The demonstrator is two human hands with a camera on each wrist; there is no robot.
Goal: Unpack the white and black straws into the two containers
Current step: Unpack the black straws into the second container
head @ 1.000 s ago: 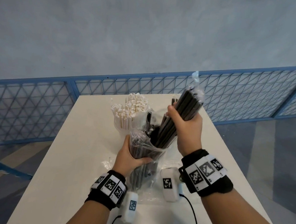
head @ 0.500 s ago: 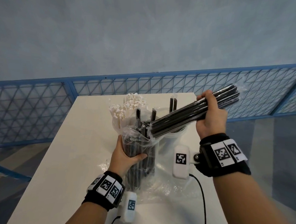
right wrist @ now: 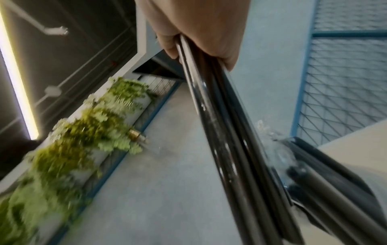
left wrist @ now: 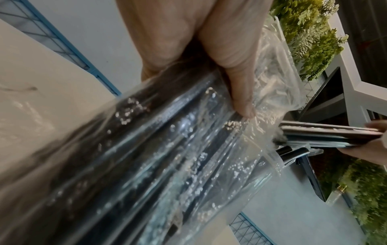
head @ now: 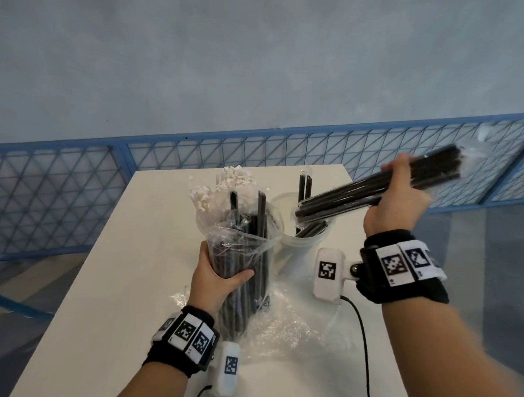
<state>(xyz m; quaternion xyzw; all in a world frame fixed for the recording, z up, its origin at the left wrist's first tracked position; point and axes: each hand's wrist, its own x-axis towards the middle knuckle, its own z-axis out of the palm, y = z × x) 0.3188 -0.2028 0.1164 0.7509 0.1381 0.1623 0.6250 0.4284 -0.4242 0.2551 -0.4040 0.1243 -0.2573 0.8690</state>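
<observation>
Now the right hand [head: 399,197] grips a bundle of black straws [head: 346,197], tilted over the clear container [head: 302,242] at 1 o'clock; tip it upright before lowering. The left hand [head: 216,275] clasps the plastic pack [head: 244,258] at centre.

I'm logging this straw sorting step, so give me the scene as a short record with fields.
left hand: grips the plastic bag of black straws, held upright on the table
right hand: holds a bundle of black straws, tilted, lower end over the clear container
clear container: already has a few black straws
white straws: standing behind the bag
loose plastic wrap: on the table
</observation>
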